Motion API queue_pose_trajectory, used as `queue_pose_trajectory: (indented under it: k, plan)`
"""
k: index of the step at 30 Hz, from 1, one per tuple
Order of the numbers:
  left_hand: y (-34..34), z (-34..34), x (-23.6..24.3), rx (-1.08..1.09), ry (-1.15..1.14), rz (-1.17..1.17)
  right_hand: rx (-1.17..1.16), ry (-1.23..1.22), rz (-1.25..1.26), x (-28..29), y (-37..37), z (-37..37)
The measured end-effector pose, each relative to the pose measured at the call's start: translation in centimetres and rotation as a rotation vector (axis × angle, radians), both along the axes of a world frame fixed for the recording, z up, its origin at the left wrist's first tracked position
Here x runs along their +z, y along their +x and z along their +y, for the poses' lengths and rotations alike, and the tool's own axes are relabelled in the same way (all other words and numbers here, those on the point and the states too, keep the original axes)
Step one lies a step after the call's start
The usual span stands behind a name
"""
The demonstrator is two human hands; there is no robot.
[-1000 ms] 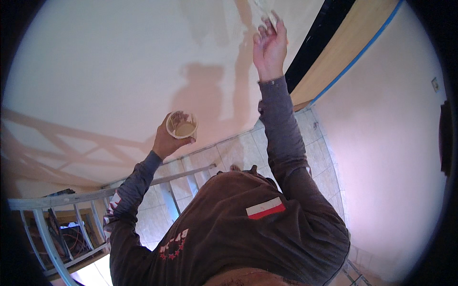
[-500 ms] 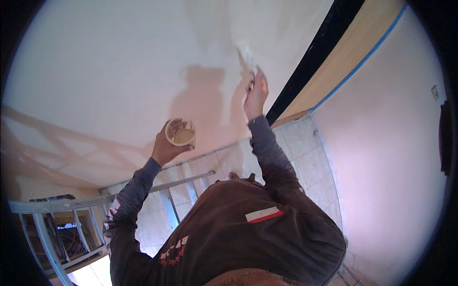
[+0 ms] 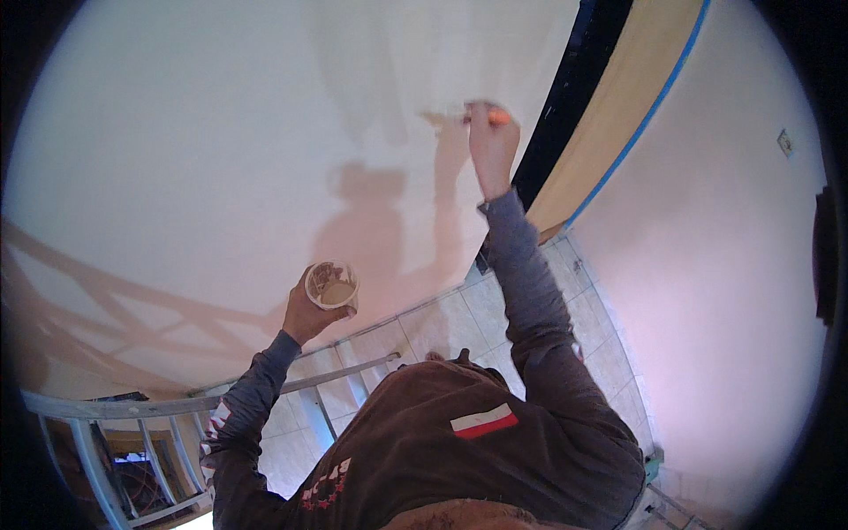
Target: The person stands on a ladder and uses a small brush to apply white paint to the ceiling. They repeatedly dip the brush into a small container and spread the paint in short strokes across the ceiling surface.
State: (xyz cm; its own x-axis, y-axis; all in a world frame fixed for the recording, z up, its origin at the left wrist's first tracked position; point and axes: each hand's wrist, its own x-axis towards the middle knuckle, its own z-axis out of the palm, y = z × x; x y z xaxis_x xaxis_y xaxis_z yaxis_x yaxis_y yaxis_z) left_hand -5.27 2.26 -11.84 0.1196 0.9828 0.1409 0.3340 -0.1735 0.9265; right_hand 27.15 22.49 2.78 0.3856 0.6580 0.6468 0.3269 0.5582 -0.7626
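Note:
Fingers wrapped around its side, my left hand (image 3: pixel 303 316) holds a small whitish tub (image 3: pixel 325 273) with its mouth facing up. Pale paint lies in the bottom, and brownish smears mark the inner wall. Farther up and to the right, my right hand (image 3: pixel 495 150) is closed around a paintbrush (image 3: pixel 433 117) with an orange handle. The brush points left toward the pale wall (image 3: pixel 221 132); its bristles are blurred, and I cannot tell whether they touch the surface. Darker streaks show on the wall above the brush.
A black strip (image 3: pixel 579 84) and a tan panel (image 3: pixel 601 106) edged with blue tape (image 3: pixel 649 115) stand right of my right hand. A metal ladder (image 3: pixel 88 450) is at lower left. Floor tiles (image 3: pixel 442 318) show below. An outlet (image 3: pixel 785 142) sits on the right wall.
My right hand has moved right and slightly up, and the brush has swung from pointing up-left to nearly level. In the picture, the tub and my left hand sit lower.

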Motion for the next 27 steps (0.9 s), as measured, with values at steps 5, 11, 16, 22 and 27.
queue_pose_trajectory:
  k: [5, 11, 16, 22, 27]
  plan:
    - [-0.1, 0.3, -0.6, -0.005, 0.03, -0.054, -0.129, 0.277, -0.138, 13.3, -0.6, 2.4]
    - [-0.4, 0.0, -0.5, 0.006, 0.031, -0.009, 0.09, 0.457, 0.054, 18.1, -0.8, 2.1]
    - [-0.4, 0.4, -0.5, 0.004, 0.073, -0.029, 0.1, 0.377, 0.148, 6.2, -0.8, 2.3]
    - [-0.6, 0.3, -0.8, 0.006, 0.042, -0.035, 0.033, 0.082, 0.262, -10.4, -0.7, -0.2]
    - [-0.8, 0.5, -1.2, -0.008, 0.052, -0.071, -0.013, -0.007, 0.308, -16.4, 0.3, -2.1]
